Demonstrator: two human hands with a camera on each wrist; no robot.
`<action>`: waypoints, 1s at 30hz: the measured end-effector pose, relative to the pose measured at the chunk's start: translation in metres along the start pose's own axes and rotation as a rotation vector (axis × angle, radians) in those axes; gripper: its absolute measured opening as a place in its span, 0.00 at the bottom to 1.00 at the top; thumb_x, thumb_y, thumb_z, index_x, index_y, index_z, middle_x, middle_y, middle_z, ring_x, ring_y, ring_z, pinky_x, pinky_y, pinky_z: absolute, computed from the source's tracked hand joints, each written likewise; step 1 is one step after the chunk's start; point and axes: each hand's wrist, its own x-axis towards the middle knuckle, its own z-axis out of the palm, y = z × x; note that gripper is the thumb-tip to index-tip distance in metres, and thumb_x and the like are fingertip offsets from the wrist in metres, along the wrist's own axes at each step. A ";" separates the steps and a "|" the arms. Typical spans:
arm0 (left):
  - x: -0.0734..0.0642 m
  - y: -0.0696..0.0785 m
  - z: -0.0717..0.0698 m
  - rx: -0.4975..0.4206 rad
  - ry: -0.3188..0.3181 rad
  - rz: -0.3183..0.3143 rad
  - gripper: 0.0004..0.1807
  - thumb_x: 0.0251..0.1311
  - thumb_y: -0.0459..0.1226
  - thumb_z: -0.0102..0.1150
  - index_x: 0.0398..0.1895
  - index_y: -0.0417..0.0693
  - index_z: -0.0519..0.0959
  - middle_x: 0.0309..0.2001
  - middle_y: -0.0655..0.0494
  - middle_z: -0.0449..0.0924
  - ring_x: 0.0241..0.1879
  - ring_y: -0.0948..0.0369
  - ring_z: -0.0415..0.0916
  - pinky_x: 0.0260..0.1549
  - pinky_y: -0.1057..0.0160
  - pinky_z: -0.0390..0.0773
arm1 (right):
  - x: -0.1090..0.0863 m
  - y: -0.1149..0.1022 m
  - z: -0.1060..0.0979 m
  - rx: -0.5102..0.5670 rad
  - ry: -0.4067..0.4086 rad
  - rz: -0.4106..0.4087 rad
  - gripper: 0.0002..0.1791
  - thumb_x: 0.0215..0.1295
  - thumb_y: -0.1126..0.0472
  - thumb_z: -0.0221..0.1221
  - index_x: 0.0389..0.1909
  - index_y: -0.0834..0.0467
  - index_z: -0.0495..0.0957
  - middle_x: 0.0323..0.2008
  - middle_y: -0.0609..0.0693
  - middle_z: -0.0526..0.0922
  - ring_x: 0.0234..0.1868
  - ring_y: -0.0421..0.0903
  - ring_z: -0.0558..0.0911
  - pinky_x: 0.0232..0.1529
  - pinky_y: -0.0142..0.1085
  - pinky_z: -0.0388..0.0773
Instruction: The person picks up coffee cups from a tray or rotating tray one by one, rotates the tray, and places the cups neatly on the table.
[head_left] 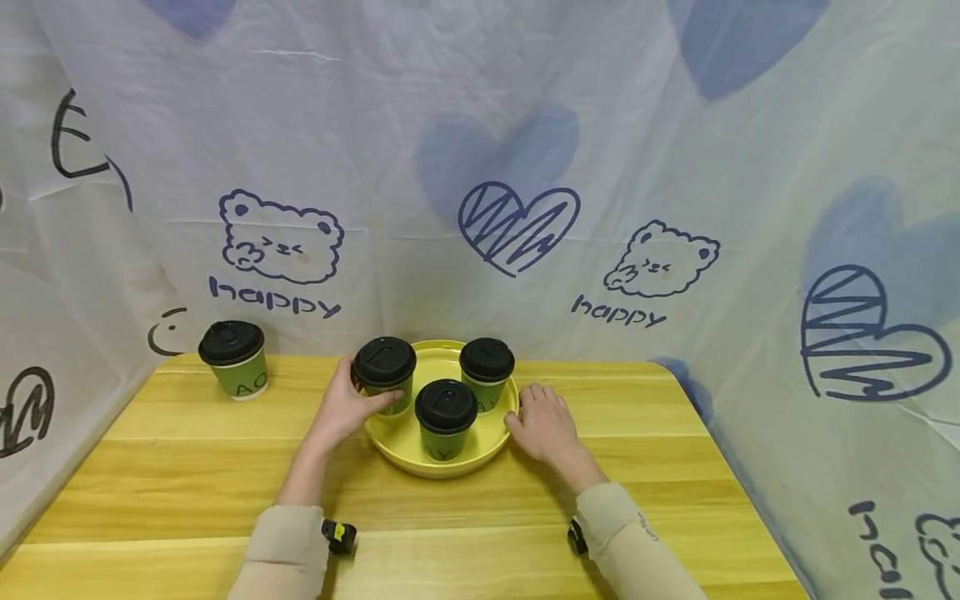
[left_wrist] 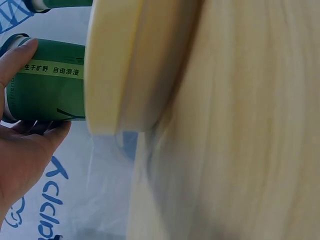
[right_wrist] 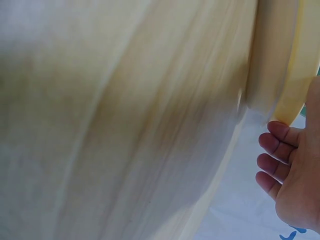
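Note:
My left hand grips a green paper coffee cup with a black lid, its thumb on one side and fingers around the other. That cup stands upright at the left of a round yellow tray, its base at the tray in the left wrist view. At the tray's right edge, my right hand holds the rim, with curled fingers at its outer side. Two more lidded cups are on the tray, a front cup and a back right cup.
Apart from the tray, another green cup with a black lid stands at the back left of the wooden table. A white cloth with blue hearts and bears hangs behind the table and along its sides.

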 end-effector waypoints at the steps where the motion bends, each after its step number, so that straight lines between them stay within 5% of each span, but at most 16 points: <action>1: 0.000 0.002 -0.001 -0.005 0.000 0.006 0.48 0.55 0.31 0.77 0.72 0.29 0.55 0.69 0.32 0.64 0.71 0.39 0.65 0.74 0.45 0.63 | 0.000 0.000 -0.001 0.003 0.001 0.001 0.16 0.72 0.49 0.54 0.45 0.60 0.74 0.45 0.55 0.74 0.48 0.55 0.72 0.48 0.48 0.71; 11: 0.002 0.012 -0.016 0.033 0.043 0.023 0.53 0.57 0.34 0.77 0.78 0.32 0.51 0.74 0.32 0.60 0.76 0.40 0.58 0.76 0.44 0.58 | 0.000 -0.001 -0.001 -0.003 -0.003 0.000 0.17 0.72 0.48 0.53 0.45 0.60 0.74 0.45 0.54 0.74 0.47 0.54 0.71 0.49 0.47 0.71; 30: 0.020 0.001 -0.029 0.086 0.366 -0.017 0.47 0.58 0.35 0.75 0.76 0.33 0.59 0.71 0.32 0.63 0.73 0.39 0.62 0.74 0.43 0.62 | -0.004 -0.003 -0.004 0.011 -0.008 0.014 0.17 0.73 0.49 0.53 0.47 0.60 0.74 0.46 0.55 0.74 0.49 0.54 0.71 0.49 0.48 0.71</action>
